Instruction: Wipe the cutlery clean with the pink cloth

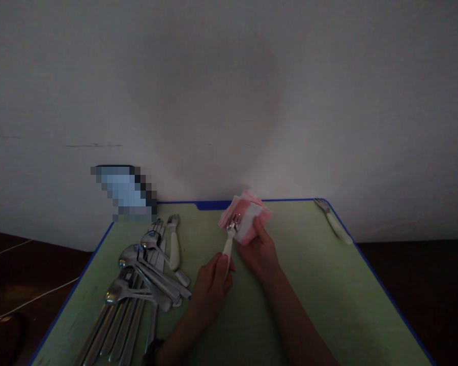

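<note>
My left hand [212, 282] is closed around the pale handle of a small fork [232, 230], its metal tines pointing away from me. Behind the tines is a folded pink-and-white cloth [252, 219], which my right hand [261, 254] grips from the lower right, thumb on its front. The fork's head lies against the cloth or just in front of it; I cannot tell whether they touch. Both hands are over the middle of the green table [309, 305].
On the left lies a pile of metal spoons and forks [137, 284], with another pale-handled fork [174, 244] beside it. A third pale-handled fork [334, 221] rests at the far right edge. A blurred-out screen [124, 188] leans at the back left, near the wall [229, 91].
</note>
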Available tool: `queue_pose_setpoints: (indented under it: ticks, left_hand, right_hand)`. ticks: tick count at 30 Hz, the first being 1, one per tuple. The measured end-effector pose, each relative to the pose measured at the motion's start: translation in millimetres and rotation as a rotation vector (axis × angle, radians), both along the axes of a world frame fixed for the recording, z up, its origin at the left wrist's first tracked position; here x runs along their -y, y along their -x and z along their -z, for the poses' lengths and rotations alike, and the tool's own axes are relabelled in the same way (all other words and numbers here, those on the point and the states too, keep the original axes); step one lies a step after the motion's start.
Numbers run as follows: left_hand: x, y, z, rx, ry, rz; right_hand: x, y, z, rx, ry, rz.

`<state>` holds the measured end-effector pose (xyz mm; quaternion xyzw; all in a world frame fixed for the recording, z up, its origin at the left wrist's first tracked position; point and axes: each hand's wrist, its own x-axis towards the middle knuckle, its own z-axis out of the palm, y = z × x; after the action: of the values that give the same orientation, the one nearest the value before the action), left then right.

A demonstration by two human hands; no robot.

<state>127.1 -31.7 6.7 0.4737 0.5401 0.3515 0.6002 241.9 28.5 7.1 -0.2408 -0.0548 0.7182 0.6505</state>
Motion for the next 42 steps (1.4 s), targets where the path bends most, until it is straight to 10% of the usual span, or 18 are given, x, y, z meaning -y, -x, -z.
queue_pose_setpoints:
  ticks: [19,31,42]
  left_hand:
    - [2,3,2.7,-0.22,-0.15,0.079]
    - [3,4,1.4,-0.214,-0.153,0.096]
    - [6,2,0.2,-0.381,-0.211,0.17]
  right_hand:
    - [0,3,13.6,0.479,-0.098,0.135]
    - [-4,-2,8.5,0.068,-0.162,0.008]
    - [3,1,20.0,0.519,-0.141,-0.068]
